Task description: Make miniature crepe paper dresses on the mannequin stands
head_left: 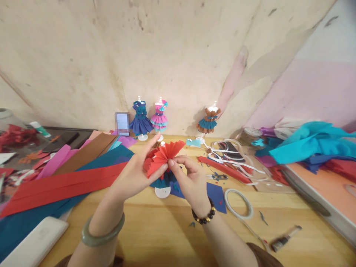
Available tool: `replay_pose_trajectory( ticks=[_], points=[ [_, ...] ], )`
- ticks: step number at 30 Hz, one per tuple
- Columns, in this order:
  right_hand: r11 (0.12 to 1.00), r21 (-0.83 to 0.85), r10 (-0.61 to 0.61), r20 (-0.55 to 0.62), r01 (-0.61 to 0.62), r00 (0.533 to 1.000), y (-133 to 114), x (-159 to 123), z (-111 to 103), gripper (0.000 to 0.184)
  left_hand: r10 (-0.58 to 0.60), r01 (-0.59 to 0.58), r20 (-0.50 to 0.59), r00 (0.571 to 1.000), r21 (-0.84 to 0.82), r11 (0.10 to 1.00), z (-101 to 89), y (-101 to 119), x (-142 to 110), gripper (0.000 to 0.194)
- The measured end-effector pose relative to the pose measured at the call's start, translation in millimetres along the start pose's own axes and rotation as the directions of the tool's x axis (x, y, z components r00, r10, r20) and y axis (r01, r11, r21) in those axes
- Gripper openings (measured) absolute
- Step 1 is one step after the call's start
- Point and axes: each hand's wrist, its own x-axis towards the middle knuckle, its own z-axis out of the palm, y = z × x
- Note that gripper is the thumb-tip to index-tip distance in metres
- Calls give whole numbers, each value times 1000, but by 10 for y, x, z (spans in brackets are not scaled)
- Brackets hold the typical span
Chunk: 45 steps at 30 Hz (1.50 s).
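Red pleated paper (174, 151) opens like a fan between the two hands, above the middle of the wooden table (155, 230). The right hand (190, 180) pinches its gathered centre, with thumb and index finger pressed together on the folds. The left hand (136, 172) has its thumb laid along the lower edge of the pleats, while one finger points upward, spread away from the thumb; the other fingers are hidden, so I cannot tell how firmly it grips.

Just behind and below the hands is a small stand with a teal skirt (162, 181) and a round white base (162, 192), partly covered by them. Near the wall, three little dress forms stand upright: one in blue and teal (141, 120), one in pink (159, 118), and one in brown and teal (209, 121), which is well apart to the right.

On the left side, a long red strip (69, 185) lies across a teal sheet (63, 205), near a white case-like object (39, 241). On the right side are small snips (218, 177), blue paper (217, 197), a roll of white tape (227, 202) and a dark-ended tool (279, 243).
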Motion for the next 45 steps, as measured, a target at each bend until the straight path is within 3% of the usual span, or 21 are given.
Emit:
replay_pose_trajectory(
  ticks=[10,19,26,31,35,45],
  points=[
    [969,124,219,-48,-212,974,60,-14,41,19,11,-11,20,1000,-12,1000,18,-56,2,76],
    [831,371,441,17,-415,898,196,-4,107,35,60,-61,9,998,67,996,8,-60,22,76],
    [835,404,397,26,-373,917,155,-4,86,26,36,-35,16,999,-43,998,49,-78,23,73],
    [871,392,310,28,-295,950,123,12,43,14,42,-42,-25,999,-22,999,38,-98,26,71],
    [892,377,269,-3,-248,963,136,14,32,15,31,-31,-37,999,-9,999,34,-96,28,71],
    [932,250,280,-42,-261,959,205,11,87,24,52,-51,9,999,-69,996,47,-110,29,75]
  ],
)
